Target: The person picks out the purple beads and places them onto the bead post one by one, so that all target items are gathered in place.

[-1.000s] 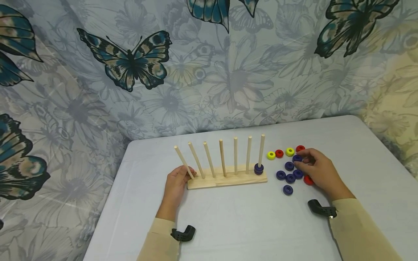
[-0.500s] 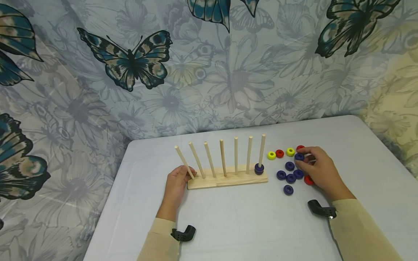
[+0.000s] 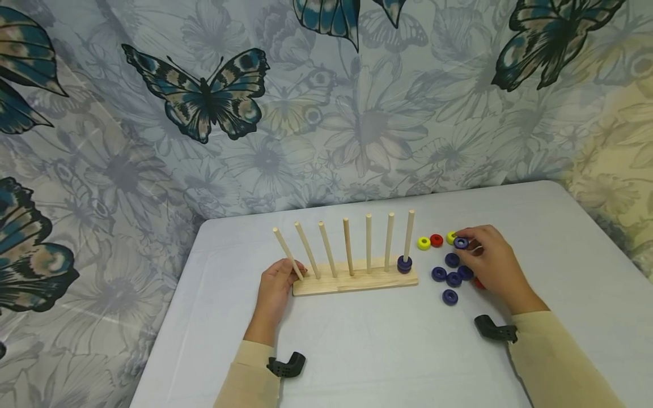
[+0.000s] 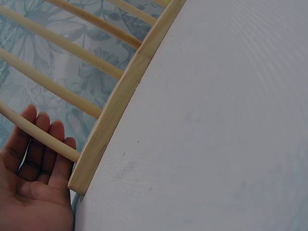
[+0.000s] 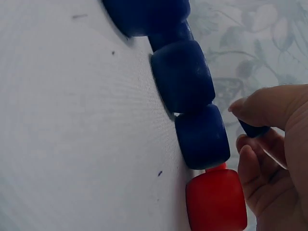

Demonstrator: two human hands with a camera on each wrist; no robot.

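Note:
A wooden peg rack [image 3: 357, 284] with a row of upright pegs stands on the table. Two dark blue rings [image 3: 405, 264] are stacked at the foot of its rightmost peg. My left hand [image 3: 275, 286] is at the rack's left end; in the left wrist view its fingers [image 4: 57, 132] extend loosely behind the end peg [image 4: 41, 136], gripping nothing. My right hand [image 3: 492, 263] pinches a blue ring [image 3: 461, 243] between thumb and fingers, lifted over the loose rings. In the right wrist view this blue ring [image 5: 252, 129] is mostly hidden by the thumb.
Several loose blue rings [image 3: 453, 279] lie right of the rack. Behind them are a yellow ring [image 3: 423, 243], a red ring [image 3: 436, 241] and another yellow one, partly covered by my right hand. Another red ring [image 5: 216, 199] lies near that hand. A patterned cloth [image 3: 357, 113] hangs behind the table.
My right hand has picked the blue ring up off the table and carried it slightly left, towards the rack. The left hand has stayed at the rack's end.

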